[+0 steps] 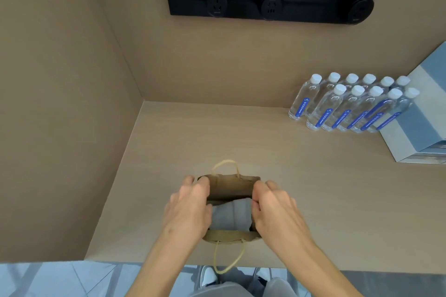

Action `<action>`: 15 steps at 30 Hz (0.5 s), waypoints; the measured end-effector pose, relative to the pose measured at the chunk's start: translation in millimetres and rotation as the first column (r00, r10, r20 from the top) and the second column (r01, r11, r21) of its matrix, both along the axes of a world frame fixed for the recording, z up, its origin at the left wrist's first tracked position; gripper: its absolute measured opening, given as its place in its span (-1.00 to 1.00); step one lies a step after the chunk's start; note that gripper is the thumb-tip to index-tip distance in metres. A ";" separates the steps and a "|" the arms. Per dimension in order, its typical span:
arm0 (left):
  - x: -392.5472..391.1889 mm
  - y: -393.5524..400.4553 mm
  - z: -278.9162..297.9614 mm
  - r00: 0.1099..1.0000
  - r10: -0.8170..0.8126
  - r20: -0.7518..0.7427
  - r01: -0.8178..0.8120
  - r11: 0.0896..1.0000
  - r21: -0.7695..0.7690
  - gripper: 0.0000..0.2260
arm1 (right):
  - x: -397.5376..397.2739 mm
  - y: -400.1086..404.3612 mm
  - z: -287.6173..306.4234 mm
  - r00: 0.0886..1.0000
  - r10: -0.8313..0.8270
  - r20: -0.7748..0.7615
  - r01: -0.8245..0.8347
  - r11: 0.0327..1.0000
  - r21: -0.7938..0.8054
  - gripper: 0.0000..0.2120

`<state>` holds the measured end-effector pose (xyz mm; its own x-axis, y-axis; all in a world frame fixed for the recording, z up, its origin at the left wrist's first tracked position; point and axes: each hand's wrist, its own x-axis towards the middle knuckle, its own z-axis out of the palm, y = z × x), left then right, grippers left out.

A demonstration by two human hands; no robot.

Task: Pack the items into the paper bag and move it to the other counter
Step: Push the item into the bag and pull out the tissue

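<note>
The left hand (187, 210) sits at nine o'clock of the small brown paper bag with twisted-cord handles (229, 187), its fingers (201, 184) curled over the bag's left rim and gripping the paper there. The bag stands upright on the beige wooden counter (301, 176), near its front edge, mouth open upward, one handle lying toward twelve o'clock and the other hanging past the edge at six. Inside, toward the near wall, a folded grey cloth bundle (230, 216) lies with its long axis running twelve to six, between both palms and touching them. The right hand (275, 210) mirrors at three o'clock, fingers bent and pinching the right rim. Both are equally near; packing looks close to done. Clear plastic water bottles with white caps (347, 103) stand well apart at two o'clock.
</note>
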<state>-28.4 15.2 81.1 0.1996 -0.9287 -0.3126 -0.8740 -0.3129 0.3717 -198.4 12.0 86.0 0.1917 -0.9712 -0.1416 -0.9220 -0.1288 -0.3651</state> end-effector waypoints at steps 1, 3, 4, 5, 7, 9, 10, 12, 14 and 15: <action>3.3 3.5 -4.8 1.000 -0.001 -0.017 0.000 1.000 -0.014 -0.76 | -3.3 1.2 -0.5 1.000 -0.003 -0.016 0.003 1.000 -0.016 -0.88; 9.2 8.7 -12.5 0.997 -0.009 -0.070 0.009 1.000 0.004 -0.53 | -9.2 2.6 1.3 0.999 0.014 -0.043 -0.015 1.000 -0.023 -0.82; 10.5 9.7 -15.1 0.996 -0.008 -0.092 0.008 1.000 0.002 -0.46 | -14.0 2.4 0.2 1.000 0.001 -0.021 -0.002 1.000 -0.021 -0.83; 10.1 10.4 -16.3 0.994 -0.005 -0.106 0.004 1.000 -0.001 -0.43 | -18.4 1.5 0.5 1.000 -0.016 0.014 0.016 0.999 -0.030 -0.87; 7.1 10.6 -18.7 0.991 -0.001 -0.136 0.000 1.000 -0.009 -0.41 | -28.2 -0.9 -1.6 1.000 0.019 0.025 -0.017 0.997 -0.078 -0.92; 2.2 10.2 -19.9 0.986 0.000 -0.168 -0.003 1.000 -0.019 -0.41 | -30.1 -5.5 3.3 0.947 0.273 -0.171 -0.301 0.938 -0.169 -0.83; -0.1 9.3 -20.2 0.982 0.003 -0.189 -0.008 1.000 -0.023 -0.41 | -31.6 -10.2 3.9 0.888 0.390 -0.243 -0.436 0.883 -0.175 -0.78; -3.7 6.7 -18.9 0.974 0.011 -0.225 -0.017 1.000 -0.024 -0.41 | -30.6 -20.3 17.6 0.725 0.630 -0.278 -0.675 0.730 -0.107 -0.71; -4.1 4.3 -18.6 0.971 0.009 -0.240 -0.016 0.999 -0.028 -0.41 | -26.5 -31.2 24.9 0.496 0.756 -0.428 -0.835 0.551 0.006 -0.85; -3.8 3.9 -18.7 0.970 0.007 -0.244 -0.014 0.999 -0.029 -0.42 | -21.3 -36.8 26.8 0.408 0.782 -0.472 -0.848 0.515 0.120 -0.86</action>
